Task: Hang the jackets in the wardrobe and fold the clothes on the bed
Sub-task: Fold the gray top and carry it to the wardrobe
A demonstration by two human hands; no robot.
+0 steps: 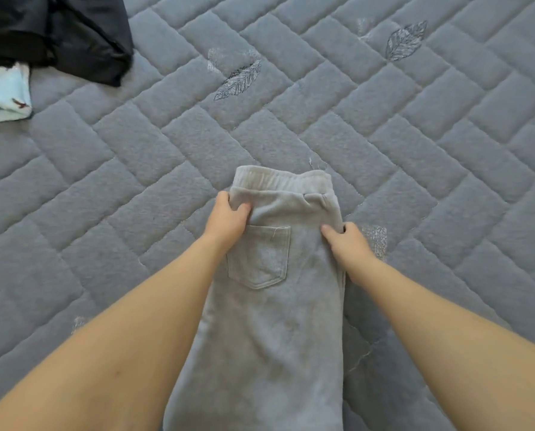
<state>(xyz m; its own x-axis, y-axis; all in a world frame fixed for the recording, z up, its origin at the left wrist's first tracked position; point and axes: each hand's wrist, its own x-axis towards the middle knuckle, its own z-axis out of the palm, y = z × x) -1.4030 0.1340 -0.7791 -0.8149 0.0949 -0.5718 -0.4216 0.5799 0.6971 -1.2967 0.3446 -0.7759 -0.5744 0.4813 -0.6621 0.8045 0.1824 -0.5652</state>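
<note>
A pair of grey sweatpants lies lengthwise on the bed, folded in half with one back pocket facing up and the waistband at the far end. My left hand grips the left edge just below the waistband, thumb on top of the fabric. My right hand pinches the right edge beside the pocket, thumb on top and fingers under the cloth. The trouser legs run down out of the bottom of the view.
The grey quilted bedspread with embroidered feathers fills the view. At the far left lie a dark crumpled garment and, beside it, a pale blue folded cloth.
</note>
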